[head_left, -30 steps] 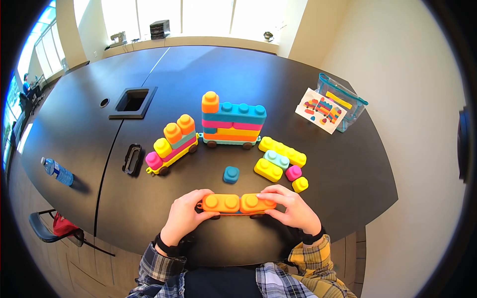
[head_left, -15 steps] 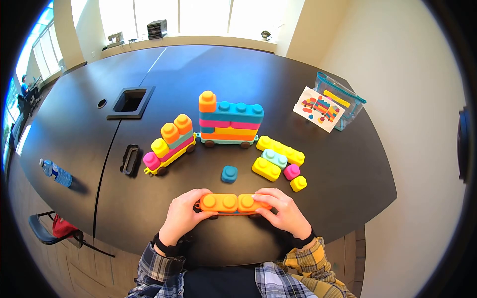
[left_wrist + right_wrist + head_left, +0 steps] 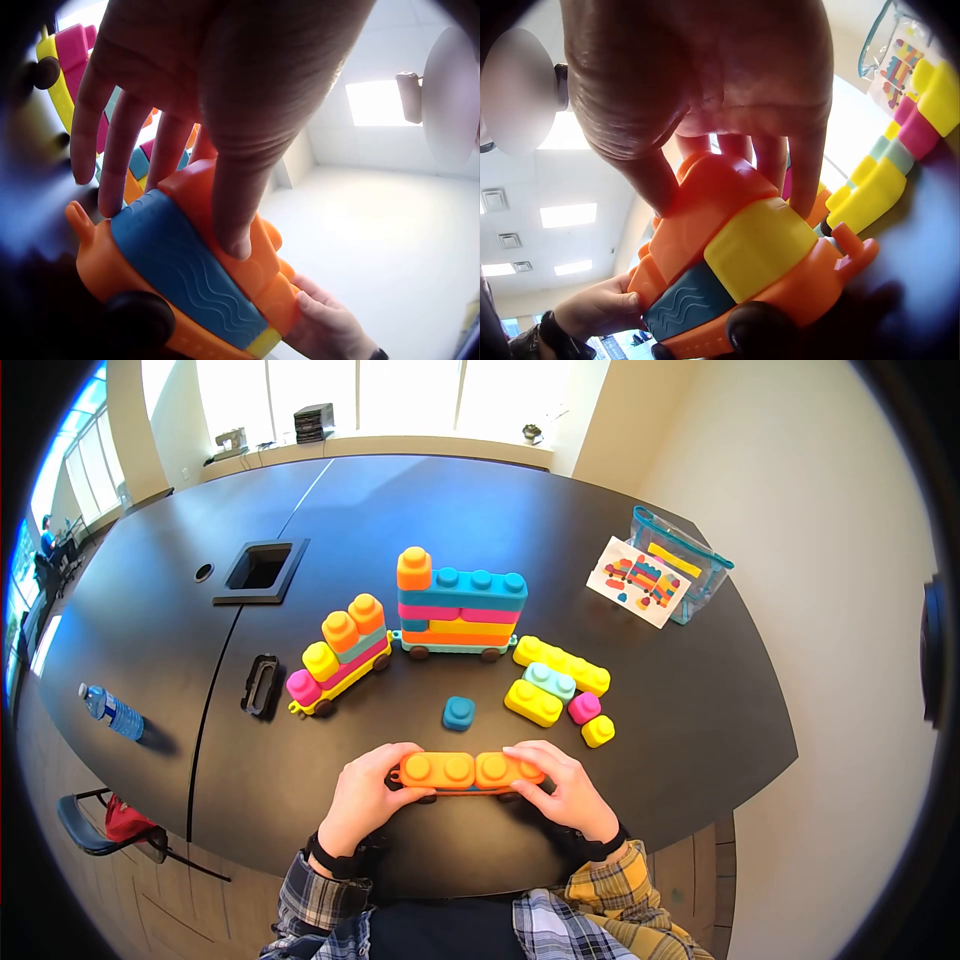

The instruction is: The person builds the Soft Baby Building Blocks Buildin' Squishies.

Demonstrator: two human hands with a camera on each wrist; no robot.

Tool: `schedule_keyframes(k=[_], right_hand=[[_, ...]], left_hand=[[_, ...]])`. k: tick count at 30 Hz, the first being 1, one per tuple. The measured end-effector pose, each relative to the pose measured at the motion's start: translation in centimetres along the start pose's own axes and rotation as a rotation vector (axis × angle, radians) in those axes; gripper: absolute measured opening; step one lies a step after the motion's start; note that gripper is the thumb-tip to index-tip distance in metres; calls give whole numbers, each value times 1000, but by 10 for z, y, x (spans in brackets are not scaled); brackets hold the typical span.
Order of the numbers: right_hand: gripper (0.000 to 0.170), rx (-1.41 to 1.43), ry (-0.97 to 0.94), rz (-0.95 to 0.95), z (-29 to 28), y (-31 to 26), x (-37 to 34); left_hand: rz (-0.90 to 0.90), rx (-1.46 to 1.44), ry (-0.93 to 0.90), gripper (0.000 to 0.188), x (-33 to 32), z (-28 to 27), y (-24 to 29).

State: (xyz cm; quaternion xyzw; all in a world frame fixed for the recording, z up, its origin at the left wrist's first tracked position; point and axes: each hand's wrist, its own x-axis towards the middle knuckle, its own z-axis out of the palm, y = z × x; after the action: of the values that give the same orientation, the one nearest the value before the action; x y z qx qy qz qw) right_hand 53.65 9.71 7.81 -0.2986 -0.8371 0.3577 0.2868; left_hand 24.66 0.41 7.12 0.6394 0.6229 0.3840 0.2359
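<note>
Near the front edge of the table stands a wheeled toy wagon with an orange base (image 3: 101,262). On it sit a blue wavy block (image 3: 187,259) and a yellow block (image 3: 759,247), with two orange blocks (image 3: 437,769) side by side on top. My left hand (image 3: 368,795) grips the left end, thumb on the near side of its orange block. The right hand (image 3: 568,790) holds the other end the same way, fingers over the far side. Just beyond lies a loose blue block (image 3: 459,713).
A multicoloured block wagon (image 3: 462,610) is coupled to a yellow-based one (image 3: 345,672). Several loose yellow, teal and pink blocks (image 3: 533,702) lie right. Farther out are a picture card (image 3: 640,582), a clear bag (image 3: 705,575), a water bottle (image 3: 112,712) and a black frame (image 3: 262,685).
My right wrist has swung slightly left and inward while its fingers stay on the orange block. The left hand keeps its grip. The head view has shifted a little.
</note>
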Motion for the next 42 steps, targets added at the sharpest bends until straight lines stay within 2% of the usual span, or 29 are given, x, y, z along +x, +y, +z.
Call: schedule_keyframes(k=[12,17,18,21,22,24,29,34,36,37,39,42], right_hand=[[43,49,1,22,-1,-3,1],[49,-39,-8,-60,-16,14,8],[53,6,-1,79,-22,12,10],[54,-314,154,171,-32,25,22],[49,-403,225,188,-31,32,27],[42,-605,247,170,-29,51,36],[34,-726,265,191,-20,76,45],[35,-756,234,226,-22,63,46],[32,-614,366,187,-20,45,48],[32,-614,366,187,-20,34,49],[30,-113,362,185,-18,14,50],[33,241,238,-12,3,-9,47]], left_hand=[[-1,-7,-7,51,0,0,-3],[5,-1,-10,51,1,1,-2],[7,-2,-9,51,0,1,-1],[4,-6,-9,51,0,2,-1],[3,-11,-13,51,1,2,0],[13,-6,-13,51,1,1,0],[12,-9,-7,51,1,2,-4],[30,-10,0,51,1,4,-7],[22,-13,-6,51,1,3,-6],[13,-17,-15,51,1,3,-6],[16,-26,-18,51,1,3,-6],[22,-32,-22,51,2,3,-7]])
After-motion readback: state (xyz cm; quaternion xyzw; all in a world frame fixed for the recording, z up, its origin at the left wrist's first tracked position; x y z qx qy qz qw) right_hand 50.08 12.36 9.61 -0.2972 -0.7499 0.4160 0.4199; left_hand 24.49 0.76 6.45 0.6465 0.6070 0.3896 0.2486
